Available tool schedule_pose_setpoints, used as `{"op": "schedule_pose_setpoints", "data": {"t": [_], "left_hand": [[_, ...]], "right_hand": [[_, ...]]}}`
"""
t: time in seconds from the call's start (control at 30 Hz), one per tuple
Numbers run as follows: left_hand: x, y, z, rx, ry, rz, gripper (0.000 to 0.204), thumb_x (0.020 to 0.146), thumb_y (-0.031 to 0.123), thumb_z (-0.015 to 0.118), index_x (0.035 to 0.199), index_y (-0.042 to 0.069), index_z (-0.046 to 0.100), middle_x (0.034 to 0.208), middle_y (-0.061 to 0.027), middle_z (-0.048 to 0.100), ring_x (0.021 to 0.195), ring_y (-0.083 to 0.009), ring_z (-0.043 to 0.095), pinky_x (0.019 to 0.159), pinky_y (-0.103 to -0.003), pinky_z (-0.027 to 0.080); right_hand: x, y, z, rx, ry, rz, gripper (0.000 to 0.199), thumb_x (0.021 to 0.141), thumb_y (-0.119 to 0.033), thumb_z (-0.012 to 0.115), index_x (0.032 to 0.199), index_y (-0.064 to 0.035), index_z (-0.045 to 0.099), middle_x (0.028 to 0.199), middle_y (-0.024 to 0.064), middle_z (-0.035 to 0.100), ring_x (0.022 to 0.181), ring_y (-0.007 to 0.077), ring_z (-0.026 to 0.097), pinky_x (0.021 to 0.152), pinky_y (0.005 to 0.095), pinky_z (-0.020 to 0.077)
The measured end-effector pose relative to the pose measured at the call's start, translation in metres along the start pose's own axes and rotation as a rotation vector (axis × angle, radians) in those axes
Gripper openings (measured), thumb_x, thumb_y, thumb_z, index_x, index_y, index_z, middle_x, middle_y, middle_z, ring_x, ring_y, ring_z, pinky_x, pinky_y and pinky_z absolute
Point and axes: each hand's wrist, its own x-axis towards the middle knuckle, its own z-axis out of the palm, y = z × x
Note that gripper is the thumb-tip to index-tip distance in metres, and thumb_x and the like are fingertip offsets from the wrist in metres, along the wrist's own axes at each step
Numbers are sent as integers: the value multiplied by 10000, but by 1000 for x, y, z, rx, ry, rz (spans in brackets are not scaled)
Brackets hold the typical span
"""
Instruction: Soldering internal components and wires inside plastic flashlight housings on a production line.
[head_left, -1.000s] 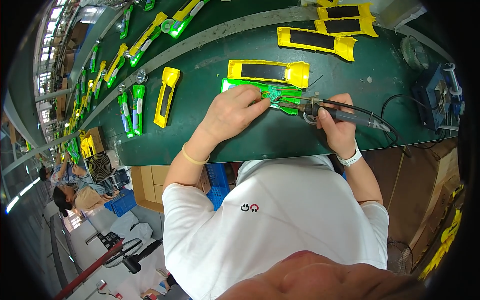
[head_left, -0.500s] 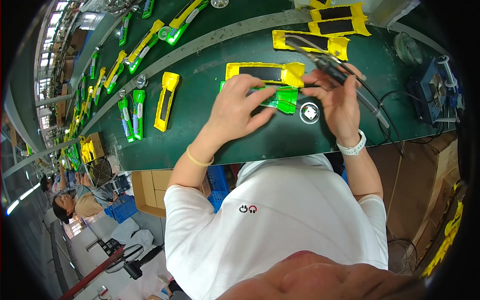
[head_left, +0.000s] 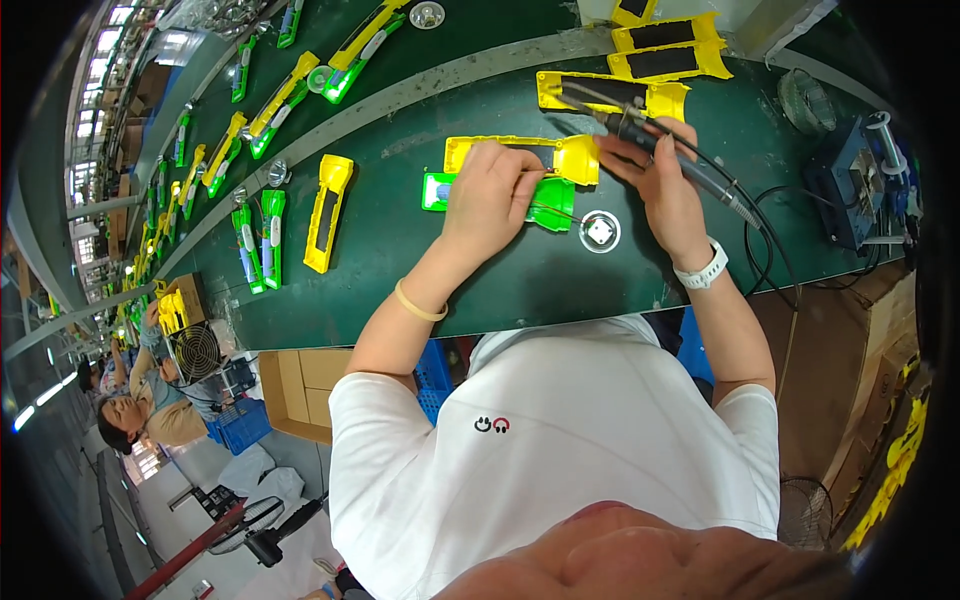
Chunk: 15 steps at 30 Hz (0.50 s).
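Note:
My left hand (head_left: 487, 198) is closed over a green plastic casing half (head_left: 551, 205), its thumb and forefinger pinched on a thin wire (head_left: 541, 172). Under that hand, the middle of the casing is hidden. A yellow casing half (head_left: 575, 160) with a dark panel lies just behind the green one. From the green piece a thin lead runs to a round silver lamp disc (head_left: 600, 232) with a white square centre. My right hand (head_left: 657, 185) grips a black soldering iron (head_left: 633, 131), raised to the right of the casings, its metal front end pointing left.
More yellow casing halves (head_left: 668, 48) lie at the back right. A single yellow casing (head_left: 327, 213) and two green ones (head_left: 271, 240) lie left. A blue soldering station (head_left: 846, 190) stands right, with cable looping near. A metal rail (head_left: 480, 57) crosses behind; a co-worker (head_left: 150, 405) is far left.
My left hand has gone from spread fingers to a pinch over the green casing. My right hand and the soldering iron have shifted slightly left.

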Motion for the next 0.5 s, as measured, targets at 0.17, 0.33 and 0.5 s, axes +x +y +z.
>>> {"op": "schedule_pose_setpoints", "data": {"t": [0.17, 0.33, 0.5], "left_hand": [[10, -5, -6, -11, -112, -8, 80, 749, 61, 622, 823, 42, 600, 751, -100, 574, 744, -285, 567, 672, -358, 460], [18, -4, -10, -107, -253, -154, 72, 740, 86, 621, 808, 63, 629, 765, -105, 598, 712, -280, 591, 640, -354, 474], [19, 2, -9, 71, -292, -101, 91, 712, 96, 615, 798, 84, 645, 733, -95, 574, 691, -288, 585, 609, -373, 471]], "right_hand": [[-17, -15, -16, -322, 118, -69, 271, 952, -268, 451, 1115, -58, 399, 832, 71, 581, 703, 118, 567, 616, 216, 440], [-24, -17, -16, -305, 69, -93, 222, 840, -58, 607, 948, -57, 413, 719, 17, 502, 614, 66, 475, 536, 184, 368], [-23, -5, -24, -487, 49, -61, 220, 820, -75, 637, 905, -49, 436, 739, -9, 474, 626, 35, 410, 543, 178, 339]]}}
